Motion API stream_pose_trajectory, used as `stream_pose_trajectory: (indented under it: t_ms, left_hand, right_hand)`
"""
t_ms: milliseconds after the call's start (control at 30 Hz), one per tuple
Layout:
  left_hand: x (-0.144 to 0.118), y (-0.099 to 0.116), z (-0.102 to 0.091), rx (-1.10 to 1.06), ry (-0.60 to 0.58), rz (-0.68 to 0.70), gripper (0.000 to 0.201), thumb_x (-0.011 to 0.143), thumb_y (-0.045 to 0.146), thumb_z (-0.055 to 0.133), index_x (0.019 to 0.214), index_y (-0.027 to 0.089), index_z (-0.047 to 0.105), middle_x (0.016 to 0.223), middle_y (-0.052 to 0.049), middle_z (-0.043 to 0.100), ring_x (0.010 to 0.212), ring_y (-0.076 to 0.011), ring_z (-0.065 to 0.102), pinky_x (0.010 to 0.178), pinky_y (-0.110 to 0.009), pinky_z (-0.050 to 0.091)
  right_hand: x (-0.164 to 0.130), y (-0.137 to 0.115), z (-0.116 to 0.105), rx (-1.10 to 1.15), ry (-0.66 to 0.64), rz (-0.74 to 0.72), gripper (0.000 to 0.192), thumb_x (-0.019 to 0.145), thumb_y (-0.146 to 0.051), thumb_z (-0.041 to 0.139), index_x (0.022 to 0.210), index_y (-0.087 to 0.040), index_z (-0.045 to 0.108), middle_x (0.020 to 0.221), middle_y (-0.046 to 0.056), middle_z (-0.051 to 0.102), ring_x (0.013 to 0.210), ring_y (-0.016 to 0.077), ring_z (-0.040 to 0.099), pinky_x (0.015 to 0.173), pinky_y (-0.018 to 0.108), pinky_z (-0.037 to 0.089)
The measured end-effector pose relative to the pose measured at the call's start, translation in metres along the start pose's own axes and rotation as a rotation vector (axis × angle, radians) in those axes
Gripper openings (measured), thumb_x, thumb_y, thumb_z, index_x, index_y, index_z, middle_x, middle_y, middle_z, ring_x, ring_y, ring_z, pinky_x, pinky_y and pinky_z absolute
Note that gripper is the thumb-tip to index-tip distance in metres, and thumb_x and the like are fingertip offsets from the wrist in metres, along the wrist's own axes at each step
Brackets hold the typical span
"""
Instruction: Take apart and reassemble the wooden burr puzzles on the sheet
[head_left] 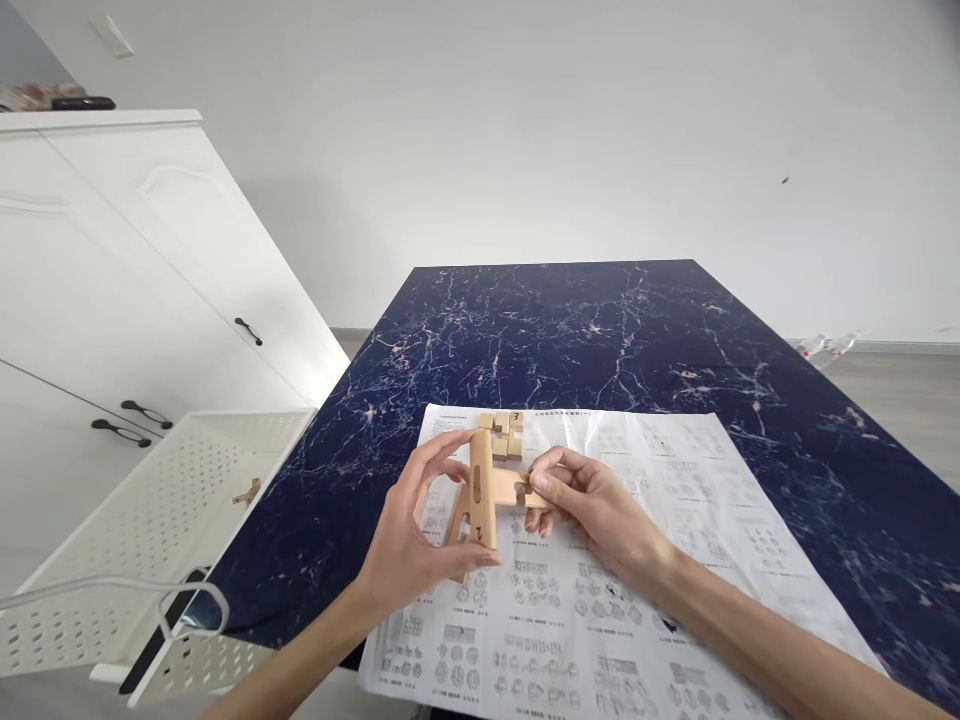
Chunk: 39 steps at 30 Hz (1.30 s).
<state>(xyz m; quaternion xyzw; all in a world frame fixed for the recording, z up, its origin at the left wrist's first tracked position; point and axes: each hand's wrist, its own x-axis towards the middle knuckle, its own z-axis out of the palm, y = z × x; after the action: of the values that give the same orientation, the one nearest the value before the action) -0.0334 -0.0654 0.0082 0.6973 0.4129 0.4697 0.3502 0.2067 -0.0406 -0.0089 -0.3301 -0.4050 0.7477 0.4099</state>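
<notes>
Wooden bars pinched crosswise between left hand and right hand, above the sheet; the joint seems half-seated, so uneven pressure may jam or drop it.

Head view, angled down over table, close.

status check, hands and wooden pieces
Left hand grips upright notched pale wooden bar. Right hand grips crossing wooden piece. Spare blocks on diagram sheet, clear.

Tiny unreadable diagrams on instruction sheet, its near edge cut off.
</notes>
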Motion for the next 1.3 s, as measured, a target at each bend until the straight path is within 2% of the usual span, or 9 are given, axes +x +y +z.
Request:
stream_pose_trajectory:
  t_ms: [233, 400, 533, 600, 700, 800, 900, 1067, 1300]
  left_hand:
    - [0.0, -0.001, -0.005, 0.0, -0.05, 0.003, 0.098, 0.07, 0.066, 0.095, 0.154, 0.033, 0.058, 0.149, -0.014, 0.067, 0.118, -0.0334, 0.07, 0.105, -0.048, 0.056]
    - [0.0, -0.002, -0.006, 0.026, -0.056, -0.009, 0.101, 0.068, 0.066, 0.096, 0.154, 0.03, 0.058, 0.146, -0.016, 0.068, 0.113, -0.0335, 0.071, 0.104, -0.05, 0.058]
    - [0.0, 0.0, -0.006, 0.046, -0.05, 0.016, 0.1, 0.066, 0.061, 0.1, 0.152, 0.031, 0.059, 0.143, -0.014, 0.07, 0.104, -0.0296, 0.071, 0.1, -0.049, 0.059]
    - [0.001, 0.0, -0.007, 0.021, -0.009, 0.02, 0.093, 0.069, 0.06, 0.099, 0.149, 0.03, 0.063, 0.141, -0.014, 0.07, 0.104, -0.0294, 0.071, 0.101, -0.048, 0.059]
    - [0.004, -0.001, -0.01, -0.052, 0.053, 0.021, 0.083, 0.077, 0.058, 0.095, 0.148, 0.028, 0.064, 0.143, -0.015, 0.069, 0.116, -0.0329, 0.069, 0.105, -0.049, 0.057]
    - [0.006, -0.002, -0.013, -0.084, -0.002, 0.026, 0.088, 0.077, 0.055, 0.095, 0.153, 0.029, 0.06, 0.145, -0.014, 0.066, 0.125, -0.0351, 0.067, 0.109, -0.05, 0.057]
    - [0.005, -0.001, -0.014, -0.033, -0.049, 0.05, 0.088, 0.074, 0.056, 0.097, 0.151, 0.03, 0.062, 0.143, -0.012, 0.065, 0.128, -0.0354, 0.065, 0.108, -0.049, 0.057]
    - [0.003, 0.001, -0.011, 0.051, 0.0, 0.062, 0.092, 0.07, 0.054, 0.1, 0.151, 0.031, 0.063, 0.133, -0.01, 0.066, 0.119, -0.0325, 0.066, 0.102, -0.048, 0.059]
    - [0.005, -0.002, -0.017, -0.022, -0.121, 0.055, 0.098, 0.066, 0.06, 0.1, 0.152, 0.03, 0.064, 0.142, -0.015, 0.065, 0.124, -0.0364, 0.067, 0.107, -0.055, 0.06]
  right_hand:
    - [-0.002, 0.0, 0.001, -0.045, -0.028, -0.014, 0.042, 0.088, -0.056, 0.089, 0.088, -0.018, 0.072, 0.072, 0.002, 0.077, 0.064, 0.0159, 0.075, 0.062, 0.028, 0.061]
    - [-0.003, 0.0, 0.001, -0.074, -0.022, -0.038, 0.042, 0.089, -0.057, 0.088, 0.087, -0.019, 0.071, 0.071, 0.002, 0.077, 0.062, 0.0161, 0.074, 0.06, 0.028, 0.06]
    - [-0.002, 0.001, 0.001, -0.066, -0.016, -0.028, 0.04, 0.09, -0.055, 0.088, 0.087, -0.019, 0.07, 0.069, 0.002, 0.076, 0.062, 0.015, 0.073, 0.06, 0.026, 0.058]
    - [-0.001, 0.001, 0.002, -0.03, -0.05, 0.001, 0.041, 0.09, -0.055, 0.087, 0.091, -0.019, 0.069, 0.07, 0.001, 0.075, 0.061, 0.0141, 0.071, 0.059, 0.025, 0.057]
    - [0.0, 0.001, 0.002, 0.039, -0.168, 0.065, 0.043, 0.093, -0.058, 0.083, 0.097, -0.019, 0.067, 0.073, -0.001, 0.073, 0.053, 0.0115, 0.065, 0.048, 0.023, 0.05]
    - [-0.001, 0.001, 0.001, 0.044, -0.253, 0.104, 0.042, 0.097, -0.058, 0.079, 0.097, -0.018, 0.065, 0.069, -0.003, 0.069, 0.046, 0.0091, 0.057, 0.041, 0.021, 0.041]
    - [-0.003, 0.001, -0.001, 0.039, -0.263, 0.108, 0.04, 0.098, -0.056, 0.078, 0.095, -0.018, 0.064, 0.067, -0.003, 0.067, 0.044, 0.0085, 0.055, 0.039, 0.021, 0.037]
    - [-0.003, 0.0, -0.002, 0.038, -0.236, 0.058, 0.035, 0.1, -0.051, 0.077, 0.096, -0.018, 0.065, 0.066, -0.003, 0.068, 0.043, 0.0087, 0.056, 0.039, 0.02, 0.039]
    - [-0.003, -0.002, -0.005, 0.084, -0.337, 0.18, 0.035, 0.098, -0.048, 0.079, 0.087, -0.019, 0.064, 0.06, -0.002, 0.07, 0.035, 0.0096, 0.054, 0.033, 0.019, 0.038]
